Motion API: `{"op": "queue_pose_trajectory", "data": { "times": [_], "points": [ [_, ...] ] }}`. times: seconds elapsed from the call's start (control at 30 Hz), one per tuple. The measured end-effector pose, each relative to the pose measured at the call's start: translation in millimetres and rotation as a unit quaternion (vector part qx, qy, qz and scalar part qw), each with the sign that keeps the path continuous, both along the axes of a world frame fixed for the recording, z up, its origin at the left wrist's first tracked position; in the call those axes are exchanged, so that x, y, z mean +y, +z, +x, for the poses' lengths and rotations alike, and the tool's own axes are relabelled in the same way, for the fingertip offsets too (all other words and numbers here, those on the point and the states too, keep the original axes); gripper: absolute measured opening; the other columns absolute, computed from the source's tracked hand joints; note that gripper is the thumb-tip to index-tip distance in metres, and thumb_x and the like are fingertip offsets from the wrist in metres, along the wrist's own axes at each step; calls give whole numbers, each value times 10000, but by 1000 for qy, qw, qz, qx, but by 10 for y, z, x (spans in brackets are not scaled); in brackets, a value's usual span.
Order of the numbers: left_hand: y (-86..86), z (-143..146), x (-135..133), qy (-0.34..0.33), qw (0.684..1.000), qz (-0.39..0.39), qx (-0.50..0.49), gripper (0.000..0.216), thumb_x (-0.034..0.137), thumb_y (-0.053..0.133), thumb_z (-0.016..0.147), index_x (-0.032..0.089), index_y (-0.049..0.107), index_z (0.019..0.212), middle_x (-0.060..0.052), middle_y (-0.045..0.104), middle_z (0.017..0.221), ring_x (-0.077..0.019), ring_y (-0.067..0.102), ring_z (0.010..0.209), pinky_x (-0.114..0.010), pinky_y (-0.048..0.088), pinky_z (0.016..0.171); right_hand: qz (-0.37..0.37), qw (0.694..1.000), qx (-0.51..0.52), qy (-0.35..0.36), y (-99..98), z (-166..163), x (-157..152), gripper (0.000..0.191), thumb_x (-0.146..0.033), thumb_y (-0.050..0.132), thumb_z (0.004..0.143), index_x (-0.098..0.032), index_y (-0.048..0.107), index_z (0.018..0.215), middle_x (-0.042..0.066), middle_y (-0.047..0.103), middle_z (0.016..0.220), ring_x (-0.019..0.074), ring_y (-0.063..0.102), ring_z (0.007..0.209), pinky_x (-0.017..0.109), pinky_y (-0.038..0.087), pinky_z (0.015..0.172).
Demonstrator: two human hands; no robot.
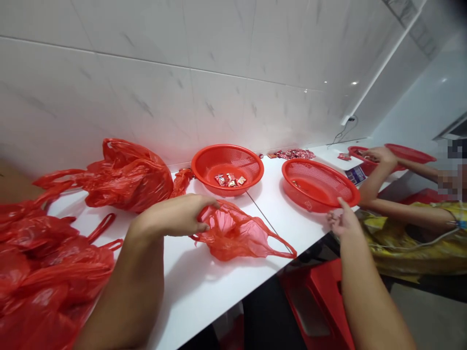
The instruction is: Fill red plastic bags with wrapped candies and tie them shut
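My left hand (178,215) pinches the edge of a thin red plastic bag (241,236) that lies flat on the white counter (197,287). Just behind the bag stands a red mesh basket (204,163) with a few wrapped candies (229,180) in its bottom. My right hand (342,218) hovers at the counter's front edge with fingers spread, holding nothing, close to the rim of a second red basket (328,181).
Filled red plastic bags lie at the left (124,175) and in a pile at the near left (47,272). Another person's arms (379,160) reach into further red baskets (408,153) at the right. Loose candies (295,154) lie by the wall. A red stool (321,301) stands below.
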State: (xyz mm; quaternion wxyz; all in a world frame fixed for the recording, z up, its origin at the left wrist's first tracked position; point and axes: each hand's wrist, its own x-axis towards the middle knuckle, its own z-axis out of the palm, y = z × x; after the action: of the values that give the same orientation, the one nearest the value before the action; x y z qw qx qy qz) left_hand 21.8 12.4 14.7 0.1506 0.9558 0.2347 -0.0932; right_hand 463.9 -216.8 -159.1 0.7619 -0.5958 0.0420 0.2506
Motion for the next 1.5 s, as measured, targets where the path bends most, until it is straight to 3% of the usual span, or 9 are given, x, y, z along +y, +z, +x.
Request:
{"op": "queue_pose_trajectory", "data": {
  "times": [0.1, 0.2, 0.43, 0.63, 0.8, 1.0, 1.17, 1.4, 1.5],
  "points": [
    [-15, -8, 47, 9, 1000, 3, 5, 613, 283, 653, 798, 304, 635, 1410, -31, 739, 928, -198, 681, 772, -268, 486, 680, 3, 998, 61, 22, 62, -58, 111, 46, -232, 523, 896, -198, 539, 869, 57, 663, 669, 172, 660, 552, 214, 514, 413],
    [-49, -2, 112, 18, 1000, 0, 10, 633, 302, 668, 786, 311, 632, 1418, -36, 746, 958, -205, 689, 777, -275, 494, 683, 16, 996, 74, 36, 121, -295, 103, 79, -196, 549, 814, -190, 592, 881, 81, 719, 727, 212, 720, 642, 299, 612, 539],
    [-108, 83, 208, 31, 998, -5, 45, 728, 298, 672, 767, 297, 568, 1487, -40, 758, 1122, -211, 707, 859, -269, 504, 701, 183, 958, 104, 193, 491, -1330, -58, 78, -225, 614, 744, -208, 671, 795, 74, 789, 766, 268, 765, 735, 607, 604, 898],
    [-142, 92, 247, 34, 999, -9, -23, 681, 306, 667, 773, 274, 586, 1448, -63, 724, 1271, -225, 711, 958, -272, 522, 741, 234, 908, 117, 328, 777, -1884, 200, 125, -274, 652, 794, -183, 732, 825, 54, 776, 714, 210, 729, 629, 384, 645, 688],
    [-153, 20, 316, 55, 992, 12, -117, 425, 218, 611, 780, 259, 703, 1193, -47, 738, 1197, -191, 692, 872, -246, 498, 656, 208, 906, 80, 361, 904, -2005, 362, 177, -290, 723, 736, -148, 705, 840, 74, 736, 708, 147, 658, 575, 121, 278, 308],
    [-203, -51, 442, 189, 980, 20, -52, 357, 149, 573, 737, 269, 774, 1006, -25, 772, 893, -185, 675, 730, -274, 456, 627, 137, 956, -67, 251, 894, -1985, 325, 342, -287, 800, 693, -191, 481, 620, -66, 429, 487, 46, 387, 391, 126, 216, 320],
    [-186, -4, 413, 115, 992, -11, -45, 348, 141, 540, 749, 240, 799, 960, -37, 792, 942, -196, 692, 812, -283, 491, 703, 98, 963, -141, 209, 783, -1928, 263, 403, -285, 799, 659, -208, 417, 557, -92, 346, 487, 37, 331, 377, 178, 254, 347],
    [-209, 57, 316, 7, 995, -8, -102, 584, 324, 729, 749, 223, 670, 1320, -109, 672, 1385, -248, 666, 1152, -265, 532, 867, 80, 955, -176, 226, 625, -1850, 214, 373, -281, 762, 740, -206, 450, 548, -68, 400, 462, 58, 363, 387, 195, 286, 375],
    [-243, 55, 373, 7, 991, -18, -133, 618, 296, 717, 759, 229, 634, 1368, -101, 659, 1407, -252, 634, 1211, -285, 526, 924, 58, 943, -219, 242, 580, -1811, 192, 399, -303, 718, 802, -214, 444, 526, -55, 406, 430, 68, 348, 377, 210, 281, 377]
  ]
}}
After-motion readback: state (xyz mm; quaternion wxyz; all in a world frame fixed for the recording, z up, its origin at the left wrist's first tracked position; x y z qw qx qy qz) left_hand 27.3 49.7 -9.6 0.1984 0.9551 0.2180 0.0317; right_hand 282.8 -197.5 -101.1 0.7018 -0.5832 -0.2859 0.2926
